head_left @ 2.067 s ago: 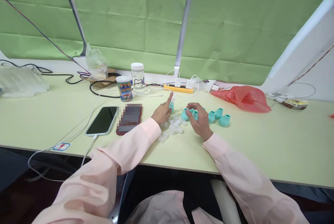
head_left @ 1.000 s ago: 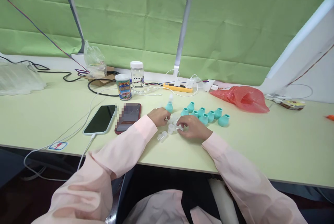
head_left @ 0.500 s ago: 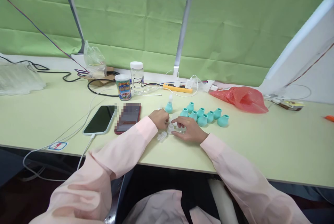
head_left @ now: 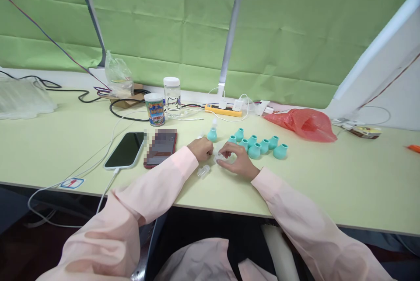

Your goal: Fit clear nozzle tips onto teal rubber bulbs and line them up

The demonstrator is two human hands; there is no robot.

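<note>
Head view: a clear plastic piece (head_left: 217, 157) is pinched in the partly curled right hand (head_left: 236, 159), while the tightly curled left hand's (head_left: 201, 148) contents cannot be determined.

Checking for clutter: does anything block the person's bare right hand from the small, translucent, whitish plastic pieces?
Nothing visible does: the right hand curls right at those translucent pieces, the left hand beside them.

It looks like an office: long desk (head_left: 328, 176), power strip (head_left: 226, 112), cabled phone (head_left: 125, 150) (green sheeting (head_left: 288, 32) behind).

Whether the left hand (head_left: 201, 149) holds anything is hidden; an orange object (head_left: 414, 148) is cropped.
</note>
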